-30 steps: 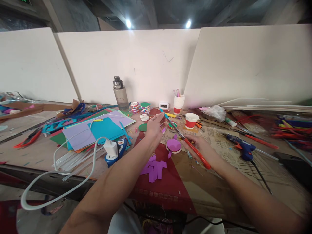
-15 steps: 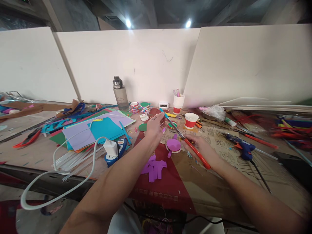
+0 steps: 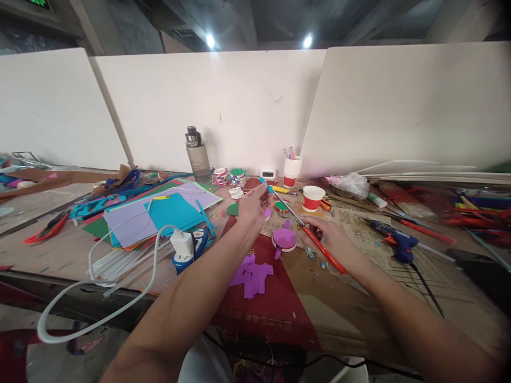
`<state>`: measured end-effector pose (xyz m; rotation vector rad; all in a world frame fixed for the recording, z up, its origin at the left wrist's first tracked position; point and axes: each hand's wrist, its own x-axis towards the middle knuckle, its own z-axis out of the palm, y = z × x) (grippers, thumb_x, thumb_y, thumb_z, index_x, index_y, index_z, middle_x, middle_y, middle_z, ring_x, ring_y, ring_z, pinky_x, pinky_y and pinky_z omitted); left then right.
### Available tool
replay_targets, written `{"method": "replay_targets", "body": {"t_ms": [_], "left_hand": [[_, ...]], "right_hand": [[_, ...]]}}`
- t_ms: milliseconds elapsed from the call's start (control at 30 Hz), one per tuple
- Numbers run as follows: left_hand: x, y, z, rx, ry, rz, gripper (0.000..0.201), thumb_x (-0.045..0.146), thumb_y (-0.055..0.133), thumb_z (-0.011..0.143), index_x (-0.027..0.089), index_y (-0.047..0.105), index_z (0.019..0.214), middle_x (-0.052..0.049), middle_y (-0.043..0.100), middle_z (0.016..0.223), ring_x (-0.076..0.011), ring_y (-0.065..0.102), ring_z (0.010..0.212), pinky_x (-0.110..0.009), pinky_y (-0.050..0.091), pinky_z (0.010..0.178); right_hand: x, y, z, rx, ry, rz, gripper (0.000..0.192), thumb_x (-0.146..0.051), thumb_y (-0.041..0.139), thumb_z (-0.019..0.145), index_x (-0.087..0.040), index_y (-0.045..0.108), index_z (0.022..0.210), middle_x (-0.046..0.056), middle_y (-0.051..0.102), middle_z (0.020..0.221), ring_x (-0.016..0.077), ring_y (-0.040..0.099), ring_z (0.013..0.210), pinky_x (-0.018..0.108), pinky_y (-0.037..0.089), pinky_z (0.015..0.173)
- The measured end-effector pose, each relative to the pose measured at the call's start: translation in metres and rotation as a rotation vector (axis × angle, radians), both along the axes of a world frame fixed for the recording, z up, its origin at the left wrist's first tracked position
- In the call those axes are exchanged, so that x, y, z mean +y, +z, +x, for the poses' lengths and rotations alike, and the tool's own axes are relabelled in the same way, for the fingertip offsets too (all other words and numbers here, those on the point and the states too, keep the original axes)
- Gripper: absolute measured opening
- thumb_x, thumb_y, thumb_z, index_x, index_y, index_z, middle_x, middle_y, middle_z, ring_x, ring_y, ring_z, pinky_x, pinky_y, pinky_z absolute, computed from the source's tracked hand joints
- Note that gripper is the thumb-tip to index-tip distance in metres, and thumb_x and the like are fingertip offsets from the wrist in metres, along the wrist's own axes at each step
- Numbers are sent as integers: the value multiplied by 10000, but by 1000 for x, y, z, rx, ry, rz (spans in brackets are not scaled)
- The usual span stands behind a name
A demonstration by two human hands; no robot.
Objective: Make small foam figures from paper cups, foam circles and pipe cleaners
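Observation:
Between the fingertips of my left hand [image 3: 254, 206] is a narrow blue paper strip [image 3: 262, 181]. A small purple piece [image 3: 267, 214] shows beside those fingers; whether they hold it I cannot tell. My right hand [image 3: 331, 236] is wrapped round the red handles of a pair of scissors [image 3: 323, 249], whose silver blades point up and left to the strip. On the table below the blades lies a round purple-topped paper piece [image 3: 284, 239] with tabs sticking out. Several purple paper strips [image 3: 252, 276] lie in a heap nearer me.
Coloured paper sheets [image 3: 175, 213] and a power socket with a white charger [image 3: 182, 246] lie left. Behind stand a water bottle [image 3: 198, 157] and paper cups [image 3: 313, 198]. A glue gun [image 3: 399, 242] with its cable rests right. Cardboard [image 3: 263, 314] covers the table.
My right hand has shifted slightly and the scissor blades look narrower than before. The left hand keeps its hold on the blue strip. The view has moved a little.

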<state>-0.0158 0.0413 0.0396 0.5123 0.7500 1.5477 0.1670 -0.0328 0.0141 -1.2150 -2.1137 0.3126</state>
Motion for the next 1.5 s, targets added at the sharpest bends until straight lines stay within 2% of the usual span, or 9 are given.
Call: {"method": "replay_targets", "body": {"t_ms": [133, 233, 333, 433, 600, 733, 933, 1200, 1500], "left_hand": [[7, 1, -8, 48, -36, -14, 92, 159, 686, 771, 127, 626, 708, -4, 620, 631, -83, 578, 606, -206, 415, 571], [10, 3, -13, 157, -155, -38, 88, 155, 718, 695, 131, 635, 682, -11, 631, 650, -96, 578, 627, -229, 425, 610], [9, 4, -16, 339, -264, 42, 125, 159, 749, 596, 136, 643, 657, -16, 645, 677, -109, 575, 651, -246, 423, 637], [6, 5, -18, 492, -347, 142, 128, 174, 734, 552, 135, 636, 624, -30, 656, 687, -129, 586, 695, -253, 418, 662], [6, 5, -19, 637, -471, 251, 92, 187, 675, 540, 136, 628, 599, -46, 666, 715, -143, 580, 720, -256, 405, 663], [7, 5, -21, 655, -520, 289, 83, 188, 643, 544, 144, 575, 562, -30, 638, 672, -132, 570, 681, -258, 387, 646], [7, 6, -20, 631, -553, 276, 155, 180, 630, 525, 165, 477, 510, -18, 618, 637, -119, 556, 626, -260, 381, 626], [5, 8, -20, 673, -565, 298, 182, 176, 603, 540, 177, 427, 494, -3, 557, 567, -125, 560, 630, -253, 358, 597], [10, 4, -22, 654, -573, 301, 132, 157, 591, 542, 176, 466, 504, -1, 568, 574, -119, 547, 591, -253, 366, 578]], "right_hand": [[-4, 8, 1, 42, -13, -15, 226, -394, 550, 865, -187, 635, 898, 24, 605, 708, 152, 510, 593, 277, 429, 577], [-5, 13, 7, 111, -58, -37, 264, -456, 506, 895, -214, 597, 840, 7, 553, 647, 157, 507, 587, 289, 434, 584], [-3, 17, 14, 136, -54, -101, 315, -502, 483, 904, -221, 561, 785, -10, 507, 593, 151, 489, 555, 284, 429, 543], [-2, 20, 18, 86, -23, -152, 323, -523, 521, 883, -210, 589, 840, 5, 577, 665, 150, 522, 575, 280, 446, 547], [-3, 22, 16, -16, 5, -163, 366, -542, 511, 875, -213, 631, 981, 52, 672, 800, 211, 624, 735, 306, 499, 631], [-2, 19, 16, -20, 31, -177, 398, -539, 489, 886, -204, 626, 1051, 72, 687, 859, 229, 637, 795, 329, 514, 688], [-1, 18, 18, -45, 36, -147, 365, -530, 496, 899, -210, 670, 908, 48, 676, 797, 218, 621, 774, 318, 502, 687], [4, 16, 19, -17, 88, -147, 381, -557, 529, 880, -212, 691, 872, 42, 688, 813, 203, 596, 718, 305, 481, 645], [0, 21, 18, -32, 69, -190, 380, -540, 515, 887, -208, 699, 914, 34, 691, 809, 197, 600, 714, 300, 476, 659]]}}
